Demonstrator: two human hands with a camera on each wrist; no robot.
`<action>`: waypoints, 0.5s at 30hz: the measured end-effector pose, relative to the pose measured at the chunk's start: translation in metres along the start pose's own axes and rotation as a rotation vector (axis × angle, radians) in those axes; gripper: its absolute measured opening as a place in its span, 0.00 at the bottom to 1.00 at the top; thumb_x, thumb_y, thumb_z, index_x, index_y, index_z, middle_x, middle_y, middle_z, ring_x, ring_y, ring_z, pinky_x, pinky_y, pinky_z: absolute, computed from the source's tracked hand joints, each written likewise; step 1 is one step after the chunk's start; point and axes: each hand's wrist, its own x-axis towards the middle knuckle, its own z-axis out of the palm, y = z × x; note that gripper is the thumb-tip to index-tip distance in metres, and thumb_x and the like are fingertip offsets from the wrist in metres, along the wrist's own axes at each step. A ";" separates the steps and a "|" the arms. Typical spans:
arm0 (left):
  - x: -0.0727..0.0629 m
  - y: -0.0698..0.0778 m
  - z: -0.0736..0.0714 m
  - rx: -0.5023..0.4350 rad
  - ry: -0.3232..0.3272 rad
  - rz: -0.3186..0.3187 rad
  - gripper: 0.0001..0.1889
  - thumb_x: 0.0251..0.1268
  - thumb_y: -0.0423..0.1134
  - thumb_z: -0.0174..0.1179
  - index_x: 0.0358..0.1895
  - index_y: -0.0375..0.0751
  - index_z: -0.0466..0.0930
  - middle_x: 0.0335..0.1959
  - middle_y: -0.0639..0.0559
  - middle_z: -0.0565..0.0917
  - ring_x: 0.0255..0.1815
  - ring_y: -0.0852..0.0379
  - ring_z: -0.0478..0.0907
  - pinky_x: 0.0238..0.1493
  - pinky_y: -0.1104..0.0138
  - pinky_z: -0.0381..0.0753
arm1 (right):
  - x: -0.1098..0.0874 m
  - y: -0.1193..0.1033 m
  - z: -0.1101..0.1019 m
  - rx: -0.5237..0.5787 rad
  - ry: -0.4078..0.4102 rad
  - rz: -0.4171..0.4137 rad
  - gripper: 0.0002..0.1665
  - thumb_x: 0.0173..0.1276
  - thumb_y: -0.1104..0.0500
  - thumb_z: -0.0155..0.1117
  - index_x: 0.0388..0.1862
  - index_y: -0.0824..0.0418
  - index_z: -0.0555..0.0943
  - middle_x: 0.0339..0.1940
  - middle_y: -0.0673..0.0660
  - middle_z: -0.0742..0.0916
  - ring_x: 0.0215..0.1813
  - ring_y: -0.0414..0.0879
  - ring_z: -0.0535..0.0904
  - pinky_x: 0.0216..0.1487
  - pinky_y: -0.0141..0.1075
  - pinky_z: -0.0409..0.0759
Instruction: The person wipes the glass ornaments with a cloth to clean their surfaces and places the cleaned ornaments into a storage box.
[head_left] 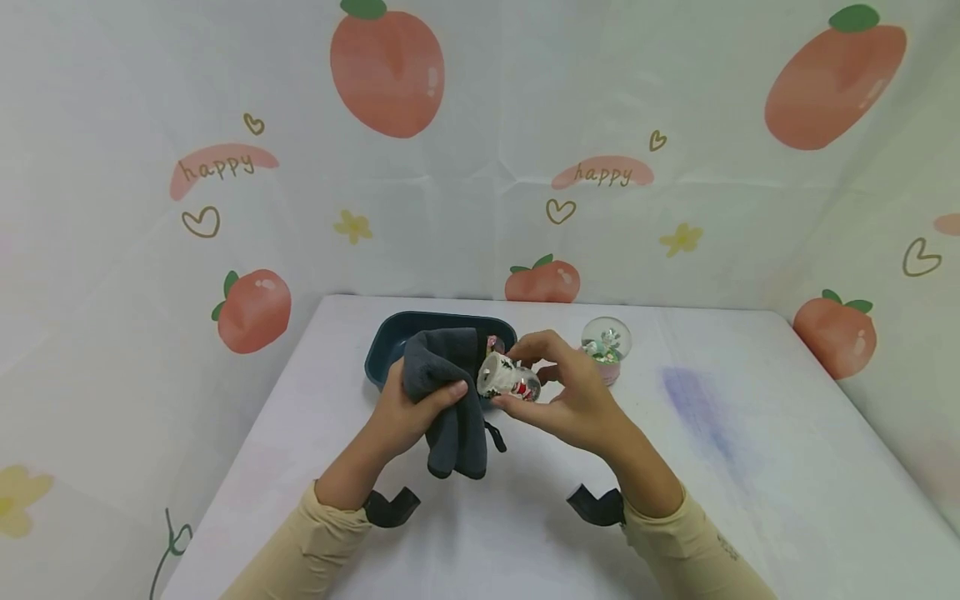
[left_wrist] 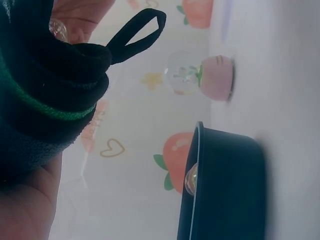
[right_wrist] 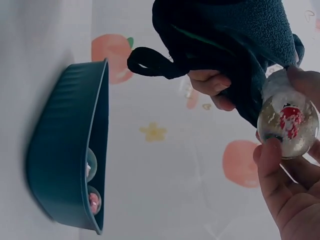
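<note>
Gripping the cloth (head_left: 441,357) in the left hand (head_left: 403,417), pinching the white-based globe (head_left: 512,380) in the right hand (head_left: 573,393), tipped sideways beside the cloth above the table (head_left: 517,525), with two globes (right_wrist: 94,201) in the bin (right_wrist: 60,150) beyond and a pink-based globe (head_left: 606,350) further right.

Looked bright and even in the head view, with soft shadows on the flat white tabletop (head_left: 525,533); showed dimmer, hazier in both wrist views, sinking the blue-grey fleecy cloth (left_wrist: 60,125) toward black.
</note>
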 end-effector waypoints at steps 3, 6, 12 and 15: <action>0.000 0.000 -0.001 -0.011 -0.006 -0.008 0.23 0.67 0.43 0.70 0.58 0.32 0.79 0.49 0.39 0.83 0.46 0.56 0.82 0.49 0.65 0.84 | 0.001 0.001 0.001 0.008 0.008 -0.051 0.31 0.50 0.69 0.87 0.52 0.62 0.82 0.47 0.56 0.90 0.45 0.42 0.83 0.38 0.33 0.85; 0.000 -0.001 -0.001 -0.018 -0.017 -0.015 0.24 0.67 0.44 0.70 0.59 0.32 0.79 0.48 0.39 0.83 0.46 0.56 0.82 0.49 0.65 0.84 | 0.001 0.002 0.001 -0.001 0.013 -0.080 0.31 0.50 0.69 0.88 0.54 0.62 0.84 0.48 0.56 0.89 0.47 0.42 0.82 0.40 0.32 0.85; 0.000 -0.001 -0.001 -0.028 -0.032 -0.004 0.24 0.68 0.44 0.70 0.59 0.31 0.79 0.48 0.40 0.83 0.46 0.56 0.83 0.48 0.65 0.85 | 0.002 0.003 0.003 -0.014 0.015 -0.102 0.33 0.49 0.68 0.88 0.56 0.60 0.87 0.48 0.55 0.90 0.49 0.44 0.82 0.43 0.31 0.85; 0.000 -0.001 -0.001 -0.032 -0.042 -0.003 0.26 0.68 0.45 0.70 0.61 0.33 0.79 0.49 0.41 0.84 0.47 0.56 0.83 0.50 0.65 0.84 | 0.002 0.002 0.004 -0.014 0.018 -0.113 0.33 0.49 0.68 0.89 0.55 0.60 0.87 0.49 0.55 0.91 0.50 0.45 0.83 0.46 0.30 0.85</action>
